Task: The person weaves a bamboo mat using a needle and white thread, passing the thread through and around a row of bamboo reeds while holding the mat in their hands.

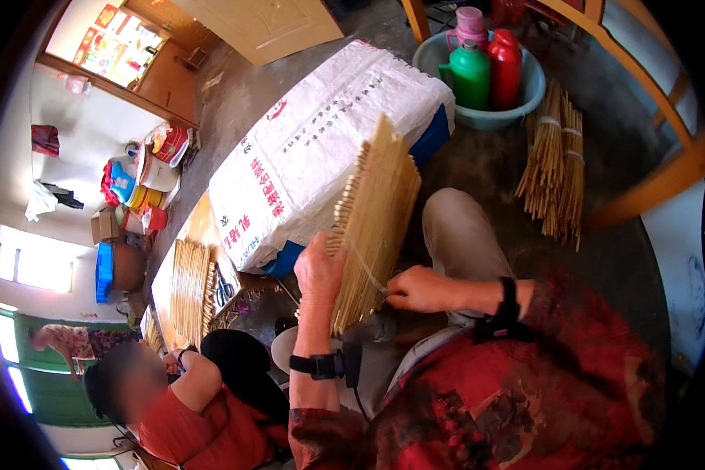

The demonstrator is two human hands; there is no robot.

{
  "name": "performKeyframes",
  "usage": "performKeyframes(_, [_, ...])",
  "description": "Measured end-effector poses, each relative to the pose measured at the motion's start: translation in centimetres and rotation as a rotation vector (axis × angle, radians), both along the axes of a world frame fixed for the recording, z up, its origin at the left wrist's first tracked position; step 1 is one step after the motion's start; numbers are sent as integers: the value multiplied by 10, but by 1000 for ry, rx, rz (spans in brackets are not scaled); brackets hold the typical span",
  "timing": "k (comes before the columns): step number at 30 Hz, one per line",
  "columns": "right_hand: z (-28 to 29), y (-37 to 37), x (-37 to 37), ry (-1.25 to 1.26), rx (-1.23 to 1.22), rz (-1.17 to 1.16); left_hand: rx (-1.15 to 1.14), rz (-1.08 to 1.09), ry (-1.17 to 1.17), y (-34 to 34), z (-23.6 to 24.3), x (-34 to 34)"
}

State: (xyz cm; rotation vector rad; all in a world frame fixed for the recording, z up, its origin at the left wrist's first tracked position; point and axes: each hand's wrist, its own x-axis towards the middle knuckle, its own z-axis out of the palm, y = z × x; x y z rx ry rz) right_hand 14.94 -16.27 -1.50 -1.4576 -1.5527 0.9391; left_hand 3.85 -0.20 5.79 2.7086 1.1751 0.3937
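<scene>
A flat panel of straw-coloured sticks (385, 196), laid side by side, stands tilted in front of my knees. My left hand (319, 270) is closed round its left edge, where the stick ends make a bumpy row. Across the lower part of the panel runs a thin pale cord (362, 262). My right hand (417, 289) pinches the end of that cord just off the panel's right side. The fingertips of my left hand are partly hidden behind the panel.
A table with a white woven sack (321, 133) spread over it lies ahead. Another stick panel (192, 286) and scissors (224, 291) are at the left, beside a seated person in red (204, 415). At right are a basin (517, 113) of flasks, stick bundles (554, 164) and a wooden chair (650, 192).
</scene>
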Motion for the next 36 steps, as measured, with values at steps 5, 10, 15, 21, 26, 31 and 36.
performKeyframes(5, [12,-41,78,-260,8,17,-44,-53,-1,-9,-20,26])
performKeyframes(10, [18,-30,49,-251,65,161,-80,-6,-70,-8,-21,7])
performKeyframes(15, [30,-26,60,-490,11,-20,-207,40,-105,-21,-23,18])
performKeyframes(21, [-9,30,49,277,-42,-368,-143,-60,-146,-30,-33,30])
performKeyframes(26, [-30,52,39,671,-269,-402,-137,-35,-132,-30,-34,28])
performKeyframes(31, [-26,53,42,658,-286,-257,-176,-38,-105,-27,-29,25])
performKeyframes(36, [-45,40,56,115,179,-368,-166,-51,-111,-25,-24,30])
